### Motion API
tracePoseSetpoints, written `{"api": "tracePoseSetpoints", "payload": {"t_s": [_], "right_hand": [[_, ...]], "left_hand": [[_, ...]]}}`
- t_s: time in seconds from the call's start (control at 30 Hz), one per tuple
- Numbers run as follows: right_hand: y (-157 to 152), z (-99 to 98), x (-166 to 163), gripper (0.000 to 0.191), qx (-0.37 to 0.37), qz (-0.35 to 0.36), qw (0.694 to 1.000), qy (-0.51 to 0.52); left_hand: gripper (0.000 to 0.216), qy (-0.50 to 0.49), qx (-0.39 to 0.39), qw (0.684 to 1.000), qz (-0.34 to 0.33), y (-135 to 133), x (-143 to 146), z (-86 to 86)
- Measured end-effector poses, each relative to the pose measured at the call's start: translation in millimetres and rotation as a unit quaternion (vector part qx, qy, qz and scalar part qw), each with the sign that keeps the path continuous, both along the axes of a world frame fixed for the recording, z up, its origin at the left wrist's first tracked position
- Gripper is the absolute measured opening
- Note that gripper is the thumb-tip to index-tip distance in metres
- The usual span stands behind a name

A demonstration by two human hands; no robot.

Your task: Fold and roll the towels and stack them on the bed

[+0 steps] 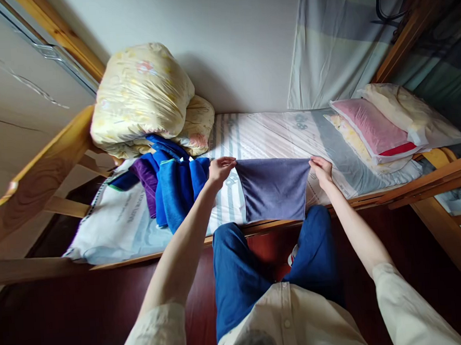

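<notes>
A grey-purple towel (276,188) hangs stretched between my hands over the near edge of the bed. My left hand (221,170) pinches its upper left corner, and my right hand (321,169) pinches the upper right one. Its lower edge falls close to my knees. Just left of my left hand lies a pile of blue towels (172,189), with a purple towel (145,183) among them. Whether the lower part of the grey-purple towel rests on the mattress, I cannot tell.
The bed's striped mattress (267,134) runs along the wall. A bulky yellow quilt (140,94) sits at the left end, by the wooden headboard (51,173). At the right end are a pink pillow (372,125) and other bedding. A pale curtain (325,57) hangs behind.
</notes>
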State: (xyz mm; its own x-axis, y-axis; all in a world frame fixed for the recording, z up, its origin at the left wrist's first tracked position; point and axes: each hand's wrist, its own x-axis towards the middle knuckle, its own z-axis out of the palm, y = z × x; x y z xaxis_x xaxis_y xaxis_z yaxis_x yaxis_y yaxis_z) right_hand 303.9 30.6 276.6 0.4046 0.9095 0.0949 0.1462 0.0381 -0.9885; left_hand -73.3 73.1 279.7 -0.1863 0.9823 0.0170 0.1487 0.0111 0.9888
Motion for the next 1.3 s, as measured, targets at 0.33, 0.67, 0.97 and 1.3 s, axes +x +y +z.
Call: {"api": "tracePoseSetpoints", "payload": {"t_s": [0.33, 0.67, 0.97, 1.3], "right_hand": [[-2.1, -65.6, 3.5, 0.034, 0.034, 0.040, 0.992, -0.117], [-45.3, -169.6, -3.3, 0.019, -0.322, 0.234, 0.884, -0.246], [-36.3, -180.2, 0.0, 0.017, -0.371, 0.254, 0.838, -0.310], [-46.6, -163.5, 2.8, 0.021, -0.391, 0.281, 0.796, -0.367]], "left_hand": [[0.040, 0.123, 0.093, 0.988, 0.034, -19.6, -17.8, -45.4], [0.040, 0.247, -0.251, 0.930, -0.104, -94.6, -14.3, -185.7], [0.021, 0.234, -0.277, 0.929, -0.074, -92.0, -15.8, -208.0], [0.017, 0.233, -0.276, 0.929, -0.086, -105.2, -30.1, -213.1]]}}
